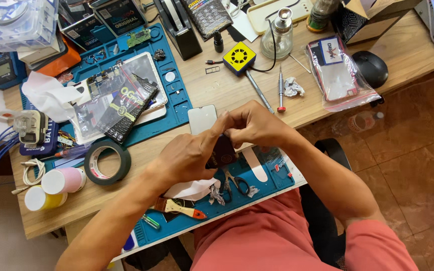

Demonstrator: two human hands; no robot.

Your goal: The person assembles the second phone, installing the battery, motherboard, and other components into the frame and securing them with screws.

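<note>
Head view: two hands, left and right, together pinch one dark phone over two blue mats.

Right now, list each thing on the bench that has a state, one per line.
Left hand: gripping the dark phone.
Right hand: pinching the phone's top edge.
Glass bottle: upright, capped.
Tape roll: lying flat.
Screwdriver: lying on the desk.
Scissors: closed, on the blue mat.
</note>
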